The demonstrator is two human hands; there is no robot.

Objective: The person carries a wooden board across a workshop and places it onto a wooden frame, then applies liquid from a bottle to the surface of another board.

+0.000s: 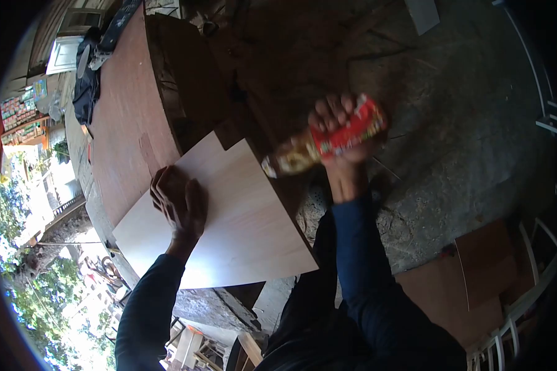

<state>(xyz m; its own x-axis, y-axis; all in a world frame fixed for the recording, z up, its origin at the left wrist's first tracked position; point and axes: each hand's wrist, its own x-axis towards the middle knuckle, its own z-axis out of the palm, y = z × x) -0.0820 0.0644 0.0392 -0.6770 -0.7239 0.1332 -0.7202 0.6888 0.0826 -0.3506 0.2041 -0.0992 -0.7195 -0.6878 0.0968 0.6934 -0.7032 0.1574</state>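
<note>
A pale wooden panel (247,216) with a notch cut in its upper edge lies over the edge of a reddish-brown work surface (127,117). On the panel's left part rests my left hand (181,201), its fingers curled; what they hold, if anything, is hidden. My right hand (340,127) is wrapped round a red-labelled plastic bottle (353,130), tilted so that its narrow end points left. That end is at the panel's right edge; motion blurs it, and I cannot tell whether it touches.
Brown boards (486,263) and a white slatted frame (507,340) are at the lower right. A pale board piece (423,15) lies on the floor at the top. A dark bag (86,86) sits at the work surface's far left, with wood scraps (189,346) below.
</note>
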